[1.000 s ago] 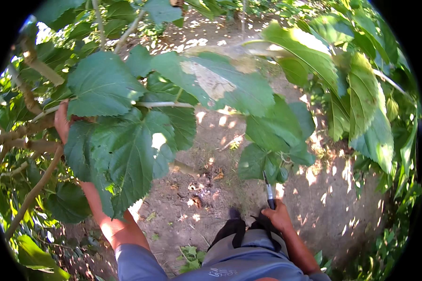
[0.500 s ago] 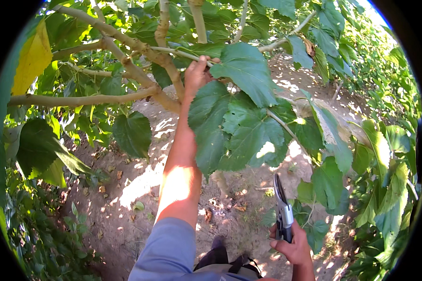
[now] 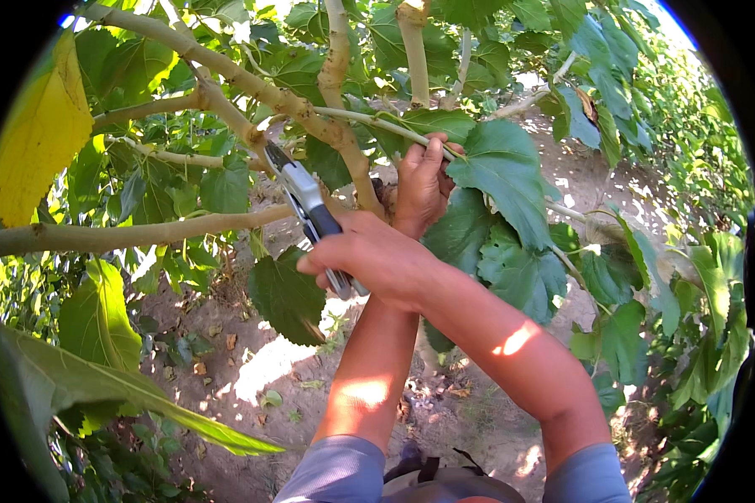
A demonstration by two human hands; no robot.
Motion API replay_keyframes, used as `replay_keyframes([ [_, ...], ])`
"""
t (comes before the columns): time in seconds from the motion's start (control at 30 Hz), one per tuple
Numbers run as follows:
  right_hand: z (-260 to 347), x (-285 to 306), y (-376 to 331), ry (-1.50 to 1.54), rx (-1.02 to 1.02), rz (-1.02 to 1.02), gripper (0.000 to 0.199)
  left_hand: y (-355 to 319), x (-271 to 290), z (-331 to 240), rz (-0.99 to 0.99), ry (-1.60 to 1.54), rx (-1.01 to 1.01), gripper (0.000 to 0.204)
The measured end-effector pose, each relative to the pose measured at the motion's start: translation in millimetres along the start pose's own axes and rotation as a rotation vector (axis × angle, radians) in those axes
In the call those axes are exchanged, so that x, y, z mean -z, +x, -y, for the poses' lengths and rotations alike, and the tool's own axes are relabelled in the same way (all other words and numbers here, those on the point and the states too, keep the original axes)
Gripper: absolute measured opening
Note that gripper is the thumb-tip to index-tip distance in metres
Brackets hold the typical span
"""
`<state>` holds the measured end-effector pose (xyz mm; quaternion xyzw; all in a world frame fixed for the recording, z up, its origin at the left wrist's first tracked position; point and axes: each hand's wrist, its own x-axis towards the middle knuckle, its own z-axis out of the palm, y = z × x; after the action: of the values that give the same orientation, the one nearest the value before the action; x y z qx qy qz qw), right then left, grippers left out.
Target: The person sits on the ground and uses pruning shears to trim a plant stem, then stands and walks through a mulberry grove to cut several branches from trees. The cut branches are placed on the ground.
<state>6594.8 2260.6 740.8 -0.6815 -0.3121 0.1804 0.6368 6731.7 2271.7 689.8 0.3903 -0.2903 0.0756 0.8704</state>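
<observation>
My left hand (image 3: 421, 186) reaches up among the branches, its fingers closed round a thin leafy branch (image 3: 382, 123) that grows from a thicker limb. A big green leaf (image 3: 505, 180) hangs just right of those fingers. Crossing over my left forearm, my right hand (image 3: 365, 256) grips a pair of pruning shears (image 3: 306, 197) with silver metal and dark handles. The shears point up and left, their tip beside the thick limb near a fork. Whether the blades touch the bark I cannot tell.
A thick limb (image 3: 252, 84) runs across the upper left, and a lower bough (image 3: 134, 235) extends left. A yellow leaf (image 3: 38, 134) hangs at the left edge. More foliage (image 3: 705, 318) fills the right side. Below lies sunlit bare soil (image 3: 218, 352).
My right hand has swung the shears from the lower right up and left across my left forearm. My left hand keeps the thin branch. The view has shifted, with the limbs appearing nearer.
</observation>
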Motion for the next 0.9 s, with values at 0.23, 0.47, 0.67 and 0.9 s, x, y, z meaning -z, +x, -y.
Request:
replay_keyframes([
  [0.23,-15.1,8.3,95.2,-0.047,-0.115,-0.144,0.037,0.8,9.4,6.7,-0.005,-0.028,-0.014,0.026],
  [0.47,-15.5,13.0,101.7,-0.172,-0.004,-0.164,0.044,3.0,17.2,6.3,0.042,-0.007,-0.052,0.025],
  [0.67,-32.8,11.6,95.9,-0.279,0.144,-0.203,0.048,2.0,21.1,5.7,0.007,0.009,-0.009,0.023],
  [0.9,-49.8,11.1,94.7,-0.302,0.284,-0.248,0.052,3.2,15.7,6.6,0.004,0.01,-0.028,0.022],
])
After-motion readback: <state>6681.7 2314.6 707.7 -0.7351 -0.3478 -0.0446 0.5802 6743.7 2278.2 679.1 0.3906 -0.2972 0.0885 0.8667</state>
